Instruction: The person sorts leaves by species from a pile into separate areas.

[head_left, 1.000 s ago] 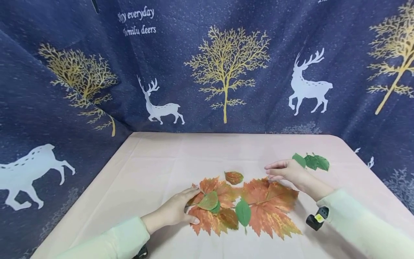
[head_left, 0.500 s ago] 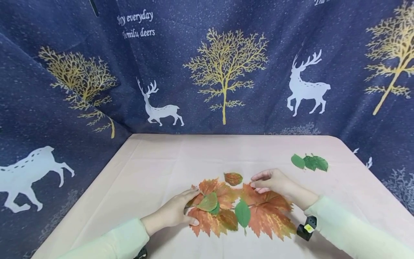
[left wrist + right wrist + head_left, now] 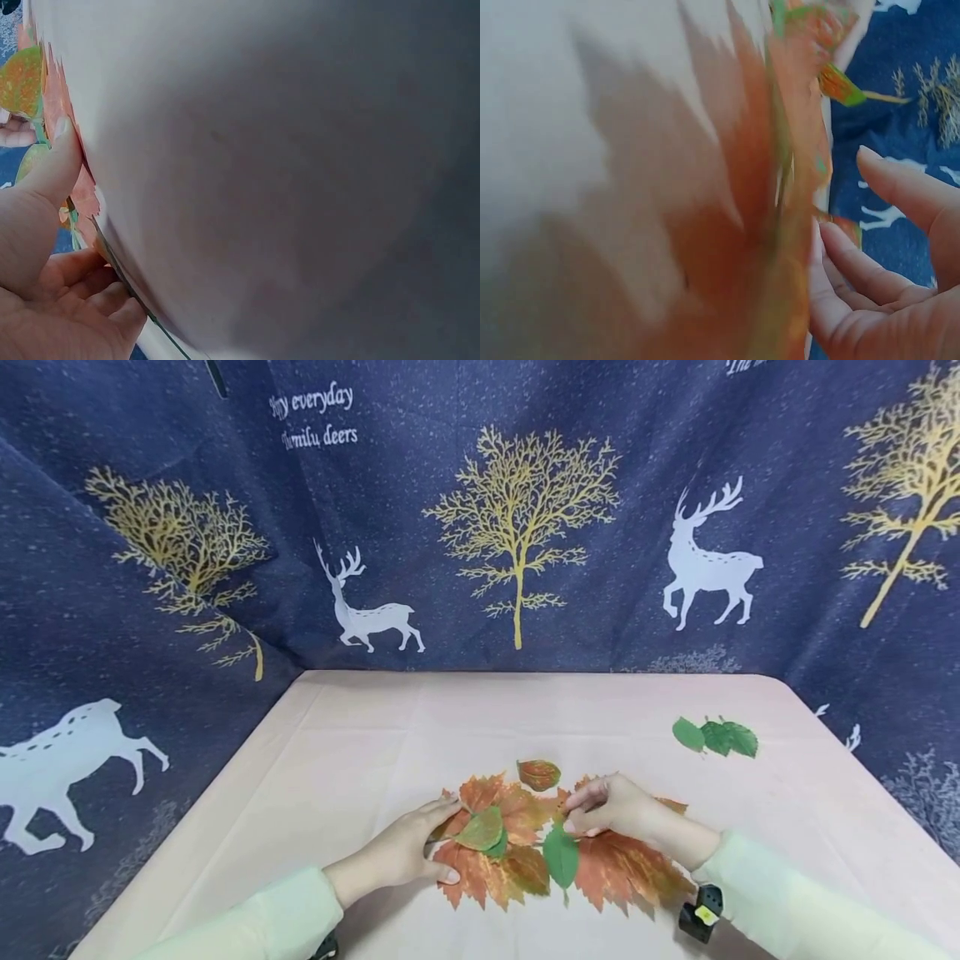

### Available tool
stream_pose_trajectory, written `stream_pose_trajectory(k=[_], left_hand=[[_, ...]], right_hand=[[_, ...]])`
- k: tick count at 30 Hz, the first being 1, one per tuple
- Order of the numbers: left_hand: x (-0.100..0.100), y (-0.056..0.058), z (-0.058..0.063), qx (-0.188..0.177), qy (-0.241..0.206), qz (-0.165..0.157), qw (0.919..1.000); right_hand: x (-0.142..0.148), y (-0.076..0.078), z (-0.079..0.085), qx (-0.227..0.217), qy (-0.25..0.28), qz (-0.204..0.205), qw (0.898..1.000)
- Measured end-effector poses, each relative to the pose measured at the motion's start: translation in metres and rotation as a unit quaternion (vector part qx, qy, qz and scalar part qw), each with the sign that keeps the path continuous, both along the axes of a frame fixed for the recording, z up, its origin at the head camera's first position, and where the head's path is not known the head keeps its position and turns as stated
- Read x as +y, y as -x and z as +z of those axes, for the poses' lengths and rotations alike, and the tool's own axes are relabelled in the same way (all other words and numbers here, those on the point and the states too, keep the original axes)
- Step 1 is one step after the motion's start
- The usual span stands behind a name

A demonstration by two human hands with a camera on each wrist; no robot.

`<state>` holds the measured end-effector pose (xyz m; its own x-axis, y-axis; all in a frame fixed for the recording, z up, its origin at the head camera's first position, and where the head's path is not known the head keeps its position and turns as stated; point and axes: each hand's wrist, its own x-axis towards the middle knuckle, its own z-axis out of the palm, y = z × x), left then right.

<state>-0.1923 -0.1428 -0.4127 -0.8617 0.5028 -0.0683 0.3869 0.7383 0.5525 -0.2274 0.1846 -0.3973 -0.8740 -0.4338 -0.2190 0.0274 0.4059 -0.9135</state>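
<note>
no change at left in the left hand (image 3: 405,843): open, fingers relaxed, resting over the outer edge of the left big leaf (image 3: 480,881), around mid-worktop (image 3: 360,735), well in from the left edge. farther right, a fresh shift in the right hand (image 3: 622,814): moved left and nearer over the right big leaf (image 3: 626,864) within the last half second, fingertips now just beside the top of the oval green leaf (image 3: 561,856); fingers loosely bent, thumb apart in the right wrist view, no grip visible. by judgement, handling now centred on the join between both big leaves. from the left again, thin, jagged orange-red lobes with yellow mottling; on these, a smooth yellow-green leaf (image 3: 477,828) overlapping a darker green leaf (image 3: 500,846), plus a rounded brownish leaf (image 3: 528,870); towards the far edge, a small orange leaf (image 3: 538,774), veined and green-rimmed; then the oval green leaf, stem pointing nearward; similar serrated fire colours at right, partly hidden by the right hand; lastly, near the far right corner, grouped small green leaves (image 3: 716,737), on matt pale pink.
</note>
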Motion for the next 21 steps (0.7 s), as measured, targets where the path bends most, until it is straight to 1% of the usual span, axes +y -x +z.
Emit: stream_pose_trajectory(k=[4,7,11,17,21], left_hand=[[0.000,0.000,0.000,0.002,0.001,-0.002,1.0000],[0.000,0.000,0.000,0.003,0.004,-0.003,1.0000],[-0.001,0.000,-0.002,0.010,0.009,-0.005,0.9999],[-0.002,0.000,-0.003,0.010,0.010,-0.005,0.9999],[-0.002,0.000,-0.004,0.010,0.011,-0.004,0.9999]], right_hand=[[-0.007,-0.006,-0.003,0.021,-0.035,-0.004,0.999],[-0.011,-0.007,-0.005,0.047,-0.063,0.001,0.997],[-0.014,-0.007,-0.005,0.069,-0.085,0.015,0.994],[-0.017,-0.012,-0.004,0.065,-0.078,0.023,0.995],[-0.019,-0.016,-0.006,0.068,-0.107,0.008,0.992]])
